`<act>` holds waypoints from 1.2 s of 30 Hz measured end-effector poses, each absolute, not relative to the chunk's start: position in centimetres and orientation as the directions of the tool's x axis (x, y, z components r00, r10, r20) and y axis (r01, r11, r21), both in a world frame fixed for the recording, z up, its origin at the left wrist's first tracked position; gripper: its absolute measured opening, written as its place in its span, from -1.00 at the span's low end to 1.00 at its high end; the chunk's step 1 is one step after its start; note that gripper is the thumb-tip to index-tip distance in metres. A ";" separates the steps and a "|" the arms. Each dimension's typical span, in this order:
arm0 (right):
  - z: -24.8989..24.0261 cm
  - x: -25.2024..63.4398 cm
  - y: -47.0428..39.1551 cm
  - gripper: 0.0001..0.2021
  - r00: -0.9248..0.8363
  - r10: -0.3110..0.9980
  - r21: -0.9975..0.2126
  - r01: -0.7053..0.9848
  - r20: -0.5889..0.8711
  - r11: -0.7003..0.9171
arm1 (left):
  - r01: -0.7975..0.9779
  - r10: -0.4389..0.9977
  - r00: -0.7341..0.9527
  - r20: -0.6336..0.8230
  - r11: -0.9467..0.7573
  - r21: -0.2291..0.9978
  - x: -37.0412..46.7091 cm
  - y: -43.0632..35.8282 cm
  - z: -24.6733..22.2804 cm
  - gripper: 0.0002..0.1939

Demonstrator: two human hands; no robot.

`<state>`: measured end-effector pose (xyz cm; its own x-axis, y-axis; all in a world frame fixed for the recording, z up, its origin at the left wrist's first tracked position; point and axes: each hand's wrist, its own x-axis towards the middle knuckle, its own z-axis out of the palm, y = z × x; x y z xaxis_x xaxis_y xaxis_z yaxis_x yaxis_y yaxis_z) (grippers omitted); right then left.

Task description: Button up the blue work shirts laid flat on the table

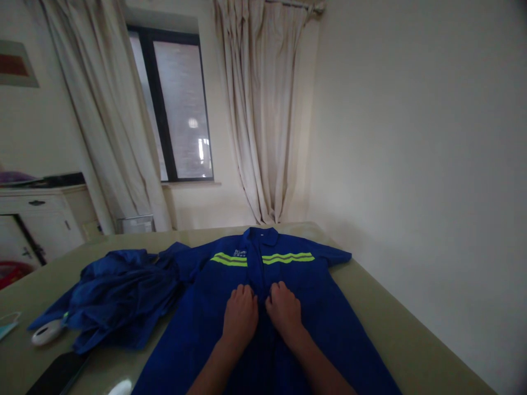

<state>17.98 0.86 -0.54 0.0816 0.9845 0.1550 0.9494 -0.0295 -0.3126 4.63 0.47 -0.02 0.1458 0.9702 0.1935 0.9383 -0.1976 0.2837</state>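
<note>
A blue garment (321, 296) with a collar and yellow-green reflective stripes lies spread on the table, its collar at the far end. My left hand (241, 310) is closed on the left edge of its front opening, below the stripe. Just across the opening, my right hand (283, 307) is closed on the other front edge. The two hands are close together but apart, and both sets of fingertips are curled into the cloth. A crumpled blue garment (119, 291) lies to the left, beside the spread one's sleeve.
On the table (370, 296), a white rounded object (47, 333), a dark flat object (57, 374) and a face mask (8, 325) lie at the left. A wall (424, 164) runs along the right side. Curtains (263, 109) and a window stand behind.
</note>
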 end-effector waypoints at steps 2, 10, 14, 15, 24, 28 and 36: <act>-1.0 19.0 1.1 -0.86 0.144 0.979 -0.457 0.887 0.145 -0.063 | 0.938 0.982 0.081 0.168 -0.132 0.321 5.5 1.7 -0.1 -0.72; -3.2 20.9 3.1 -0.88 0.197 0.958 -0.874 0.478 0.207 0.090 | 0.859 0.972 0.133 0.193 -0.210 0.467 7.7 3.1 -1.9 -0.81; -3.2 20.7 3.1 -0.92 0.099 0.955 -0.897 0.381 0.279 0.223 | 0.784 0.970 0.128 0.205 -0.226 0.578 7.1 3.0 -2.8 -0.87; -3.1 20.7 3.0 -0.91 0.084 0.954 -0.903 0.356 0.287 0.241 | 0.756 0.972 0.120 0.202 -0.221 0.616 7.0 3.1 -2.9 -0.88; -3.1 20.7 2.7 -0.74 0.075 0.956 -0.893 0.386 0.283 0.234 | 0.613 0.968 0.116 0.224 -0.248 0.750 6.7 3.3 -3.5 -0.82; -3.2 20.6 2.6 -0.71 0.104 0.946 -0.856 0.464 0.307 0.227 | 0.612 0.963 0.118 0.242 -0.263 0.746 6.7 2.9 -3.3 -0.80; -3.2 20.5 2.7 -0.75 0.097 0.940 -0.820 0.524 0.327 0.232 | 0.579 0.953 0.134 0.273 -0.299 0.758 6.7 2.8 -3.1 -0.78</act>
